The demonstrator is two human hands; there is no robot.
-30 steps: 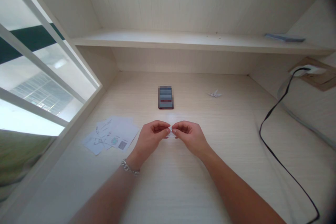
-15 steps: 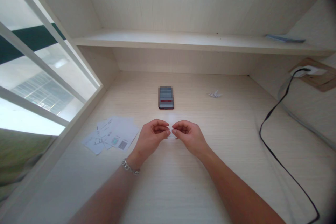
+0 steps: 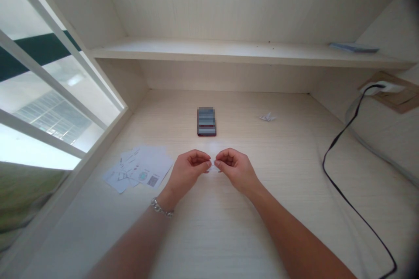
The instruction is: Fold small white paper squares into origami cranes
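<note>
Worktop: pale wood-grain laminate, smooth, matt. Printed paper sheets: matt. Folded white paper piece: matt. Chain bracelet: shiny metal. Cable: black, smooth plastic sheath

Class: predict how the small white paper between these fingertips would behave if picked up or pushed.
The small white paper looks light, since only fingertips of the left hand and right hand seem to hold it. It appears thin, so probably floppy. Being flat, it seems unlikely to roll.

On the desk, a smartphone lies behind the left hand and right hand — printed sheets off to the left, a folded paper figure to the right, a shelf above.
</note>
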